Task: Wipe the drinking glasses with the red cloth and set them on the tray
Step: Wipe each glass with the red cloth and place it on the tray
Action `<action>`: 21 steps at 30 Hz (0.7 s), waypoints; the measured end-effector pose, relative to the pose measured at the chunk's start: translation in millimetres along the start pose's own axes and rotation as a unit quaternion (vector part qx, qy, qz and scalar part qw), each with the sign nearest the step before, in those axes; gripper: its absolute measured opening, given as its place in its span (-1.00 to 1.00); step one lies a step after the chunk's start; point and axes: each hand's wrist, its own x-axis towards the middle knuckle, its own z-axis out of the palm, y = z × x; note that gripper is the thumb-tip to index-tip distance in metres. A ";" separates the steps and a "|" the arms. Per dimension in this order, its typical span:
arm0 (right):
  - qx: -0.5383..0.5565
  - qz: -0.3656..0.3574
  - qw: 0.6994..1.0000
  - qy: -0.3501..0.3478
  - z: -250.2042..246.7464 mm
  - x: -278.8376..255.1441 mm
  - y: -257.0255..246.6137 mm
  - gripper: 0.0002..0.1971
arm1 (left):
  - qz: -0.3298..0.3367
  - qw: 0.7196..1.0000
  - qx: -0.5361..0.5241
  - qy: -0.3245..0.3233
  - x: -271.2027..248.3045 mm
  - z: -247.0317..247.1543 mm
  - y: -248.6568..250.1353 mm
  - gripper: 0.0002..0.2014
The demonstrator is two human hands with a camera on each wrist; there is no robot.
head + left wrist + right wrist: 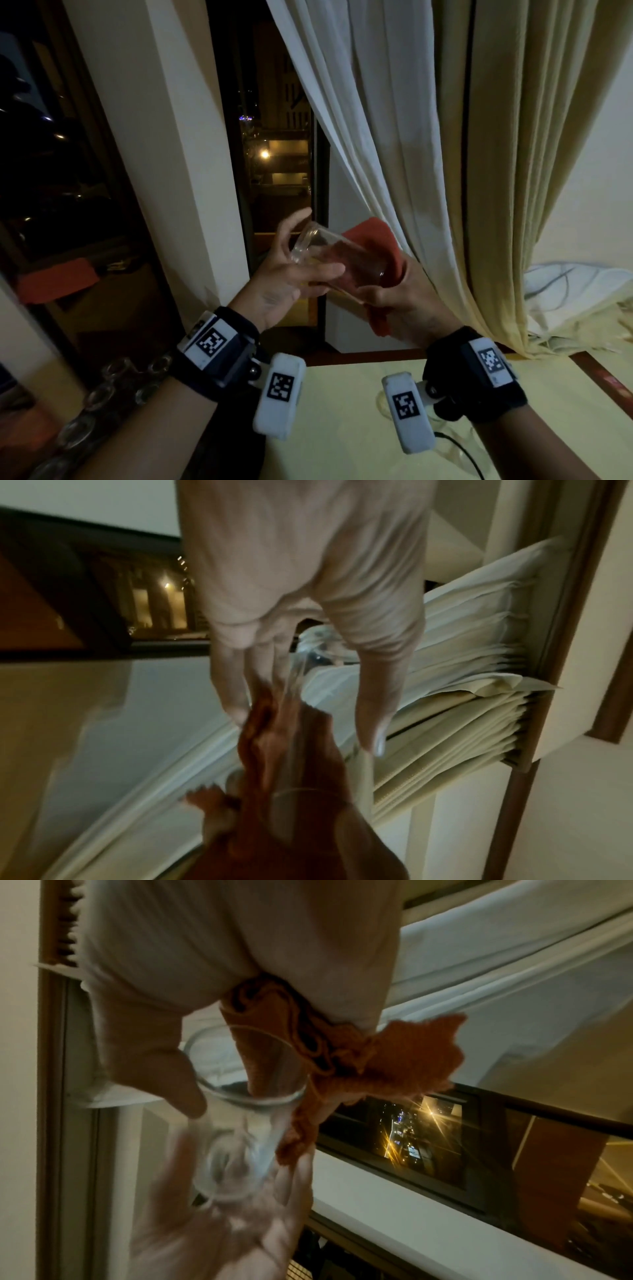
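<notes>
Wiping stage: a clear drinking glass [337, 255] is held tilted in mid-air in front of the window, above the yellow table [342, 428], probably so both hands can reach all round it.
Left hand [284, 274]: thumb and fingers pinch the glass near its base end, likely to steady and turn it.
Right hand [397, 301]: fingers clench the red cloth [373, 236] round the rim end; the right wrist view shows cloth pushed inside the mouth, so the inner wall seems to be getting wiped.
Other glasses [116, 377]: a dim cluster stands at the lower left.
Tray: not clearly visible.
Curtain [445, 137]: hangs behind the hands.
</notes>
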 end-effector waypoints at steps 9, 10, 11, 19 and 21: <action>0.006 0.053 0.998 -0.016 -6.2 0.5 -6.7 -0.34 | 0.002 0.996 0.082 -0.037 -3.9 -9.1 5.0 -0.44; 0.009 0.062 0.998 -0.006 -6.0 0.2 -7.2 -0.36 | 0.004 0.997 0.075 -0.026 -4.6 -9.6 2.9 -0.42; 0.017 0.071 0.997 0.004 -6.4 -0.5 -6.6 -0.39 | 0.006 0.997 0.069 -0.017 -5.7 -9.8 0.9 -0.40; 0.196 0.087 0.962 0.172 -5.8 -0.5 -13.2 -0.36 | 0.028 0.998 0.008 0.060 -8.5 -11.1 -10.0 -0.42; 0.260 0.084 0.945 0.179 -4.1 -2.9 -19.4 -0.40 | 0.027 0.997 0.012 0.066 -7.8 -11.5 -11.3 -0.42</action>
